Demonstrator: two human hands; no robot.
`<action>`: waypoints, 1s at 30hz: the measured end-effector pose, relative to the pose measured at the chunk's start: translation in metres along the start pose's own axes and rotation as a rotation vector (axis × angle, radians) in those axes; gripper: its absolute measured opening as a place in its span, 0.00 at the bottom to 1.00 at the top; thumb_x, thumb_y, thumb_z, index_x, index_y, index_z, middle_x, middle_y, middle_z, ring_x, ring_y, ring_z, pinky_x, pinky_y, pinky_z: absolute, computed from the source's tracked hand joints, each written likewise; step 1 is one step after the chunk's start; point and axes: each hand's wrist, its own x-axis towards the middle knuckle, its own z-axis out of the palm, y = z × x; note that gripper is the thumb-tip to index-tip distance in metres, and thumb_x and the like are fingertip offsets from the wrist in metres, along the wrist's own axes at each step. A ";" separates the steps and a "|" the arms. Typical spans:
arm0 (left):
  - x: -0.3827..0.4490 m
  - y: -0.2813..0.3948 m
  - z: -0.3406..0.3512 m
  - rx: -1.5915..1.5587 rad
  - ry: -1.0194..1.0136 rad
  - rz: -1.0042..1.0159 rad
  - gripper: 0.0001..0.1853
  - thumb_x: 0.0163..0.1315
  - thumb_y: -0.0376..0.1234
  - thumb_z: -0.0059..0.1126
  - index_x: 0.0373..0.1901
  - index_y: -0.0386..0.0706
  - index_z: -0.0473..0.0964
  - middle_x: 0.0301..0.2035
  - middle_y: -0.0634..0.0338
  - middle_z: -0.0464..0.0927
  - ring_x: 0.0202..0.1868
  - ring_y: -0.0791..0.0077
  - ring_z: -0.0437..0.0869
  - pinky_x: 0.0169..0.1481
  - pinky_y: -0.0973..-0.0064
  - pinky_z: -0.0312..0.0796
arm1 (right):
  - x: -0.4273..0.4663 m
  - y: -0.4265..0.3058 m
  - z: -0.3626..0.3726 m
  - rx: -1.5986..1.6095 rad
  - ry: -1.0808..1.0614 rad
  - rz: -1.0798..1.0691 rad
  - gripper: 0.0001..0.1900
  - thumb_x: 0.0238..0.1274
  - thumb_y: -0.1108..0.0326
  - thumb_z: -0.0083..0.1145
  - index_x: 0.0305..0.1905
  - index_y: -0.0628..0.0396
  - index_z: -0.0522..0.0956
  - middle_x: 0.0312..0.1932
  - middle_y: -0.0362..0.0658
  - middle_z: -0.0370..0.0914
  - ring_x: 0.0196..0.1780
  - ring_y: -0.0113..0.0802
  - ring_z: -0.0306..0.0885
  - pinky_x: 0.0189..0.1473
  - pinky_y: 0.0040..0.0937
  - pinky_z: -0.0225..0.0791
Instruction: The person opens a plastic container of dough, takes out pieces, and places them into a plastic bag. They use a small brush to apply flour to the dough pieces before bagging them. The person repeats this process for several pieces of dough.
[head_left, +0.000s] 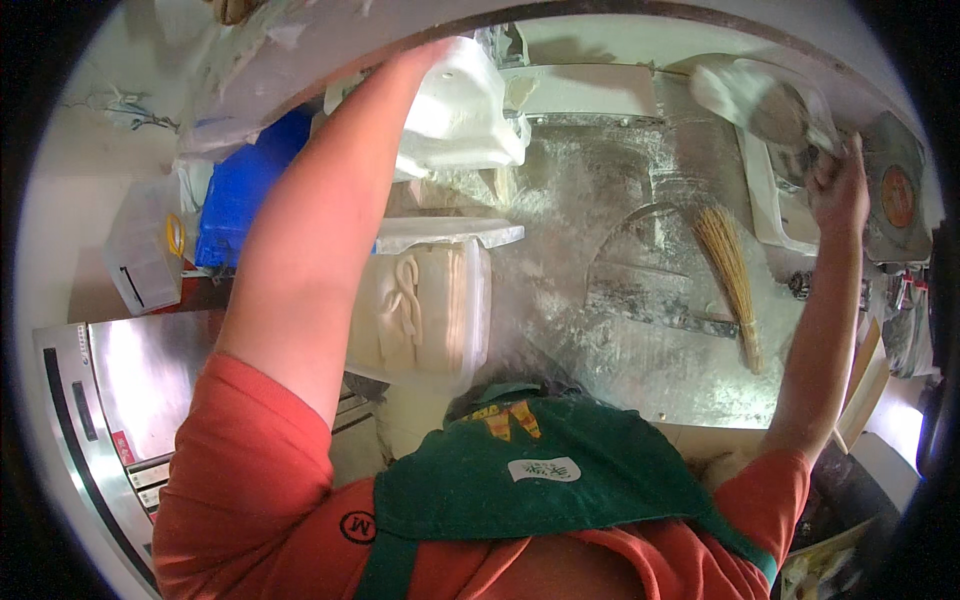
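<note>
My right hand (840, 187) is shut on a motion-blurred utensil (765, 105), perhaps a scoop, over a white plastic tub (765, 202) at the far right of the flour-dusted metal worktop (555, 195). My left forearm (322, 210) reaches up and forward beside a white moulded housing (465, 112). Beyond the wrist, my left hand is out of view. Nearer to me, a clear plastic container (480, 315) holds pale folded dough sheets (442, 307), with a loose twisted dough strip (405, 292) on top. A whitish lid (457, 232) lies along its far side.
A straw hand brush (724, 277) lies on the worktop, right of a dark flat strip (667, 319). At left are a blue bin (255, 187), a white box (142, 247) with a yellow ring (175, 234), and a stainless-steel appliance (150, 382). A pale curved edge (660, 11) spans the top.
</note>
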 end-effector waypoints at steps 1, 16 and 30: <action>0.002 -0.003 0.002 0.004 -0.001 -0.001 0.24 0.73 0.41 0.44 0.60 0.36 0.77 0.60 0.37 0.78 0.60 0.39 0.81 0.63 0.49 0.74 | -0.008 0.003 0.033 0.000 -0.091 -0.008 0.19 0.73 0.44 0.60 0.37 0.48 0.77 0.25 0.36 0.70 0.24 0.28 0.63 0.29 0.32 0.60; 0.005 -0.001 -0.020 -0.010 -0.073 -0.154 0.34 0.76 0.48 0.24 0.61 0.29 0.73 0.58 0.28 0.76 0.61 0.30 0.77 0.70 0.43 0.66 | -0.062 0.083 0.312 -0.151 -0.298 -0.092 0.11 0.75 0.57 0.56 0.39 0.53 0.77 0.29 0.40 0.74 0.28 0.30 0.67 0.30 0.33 0.61; -0.036 0.031 -0.055 0.013 -0.147 0.030 0.37 0.78 0.50 0.21 0.62 0.25 0.70 0.59 0.31 0.77 0.63 0.31 0.77 0.70 0.44 0.68 | -0.064 0.080 0.312 -0.160 -0.420 -0.111 0.12 0.73 0.57 0.58 0.41 0.55 0.79 0.31 0.42 0.78 0.32 0.32 0.74 0.32 0.35 0.67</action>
